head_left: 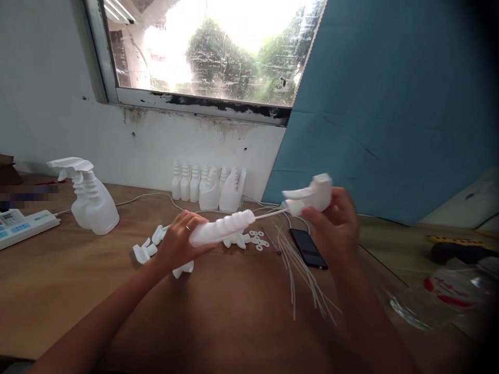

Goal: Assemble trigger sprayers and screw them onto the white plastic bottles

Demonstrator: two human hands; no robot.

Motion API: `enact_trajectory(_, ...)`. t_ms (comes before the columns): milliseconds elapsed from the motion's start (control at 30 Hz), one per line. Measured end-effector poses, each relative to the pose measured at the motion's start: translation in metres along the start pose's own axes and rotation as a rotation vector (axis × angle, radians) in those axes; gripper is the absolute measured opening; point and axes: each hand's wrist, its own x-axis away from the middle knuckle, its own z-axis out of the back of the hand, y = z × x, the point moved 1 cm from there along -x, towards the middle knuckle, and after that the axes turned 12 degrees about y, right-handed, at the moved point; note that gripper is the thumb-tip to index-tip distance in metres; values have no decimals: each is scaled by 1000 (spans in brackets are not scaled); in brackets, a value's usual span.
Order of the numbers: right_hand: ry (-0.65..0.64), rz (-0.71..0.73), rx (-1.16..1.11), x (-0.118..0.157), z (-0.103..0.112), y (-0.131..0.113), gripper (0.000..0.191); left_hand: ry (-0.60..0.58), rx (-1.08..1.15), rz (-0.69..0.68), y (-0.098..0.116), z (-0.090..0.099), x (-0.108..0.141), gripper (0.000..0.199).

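My left hand (181, 239) is closed around a white plastic spray bottle (226, 226), tilted so its ribbed neck points right. In my right hand (335, 223) is a white trigger sprayer head (317, 192), gripped between thumb and fingers. A thin dip tube (271, 213) runs from the sprayer head to the bottle's mouth; its far end seems to be inside the neck. Beneath the bottle lie more white sprayer heads (144, 252) and several small white ring washers (259, 240). Loose thin tubes (302, 270) are spread on the table below my right hand.
White bottles (210, 189) stand in rows against the wall. Two bottles with sprayer heads (95, 202) stand at the left, near a power strip (31, 228). A phone (309, 248) and a pen (273, 241) lie at centre right. A clear plastic bottle (440, 296) lies at far right.
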Motion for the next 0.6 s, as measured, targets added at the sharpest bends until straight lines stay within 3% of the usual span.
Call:
enact_trajectory(133,-290,-50,81,9,-29,-10,27,-108,209,230,15,-15,16,49)
enact_trajectory(233,-391,-116,102,14,-45,-5,25,-205,328,380,20,-25,26,48)
enact_trajectory(400,-427,-305,-15,31,-60,19,29,-245,399,547,21,-41,43,47)
enact_trajectory(600,-311,-555,-298,68,-77,56,28,-147,488,539,14,-60,62,47)
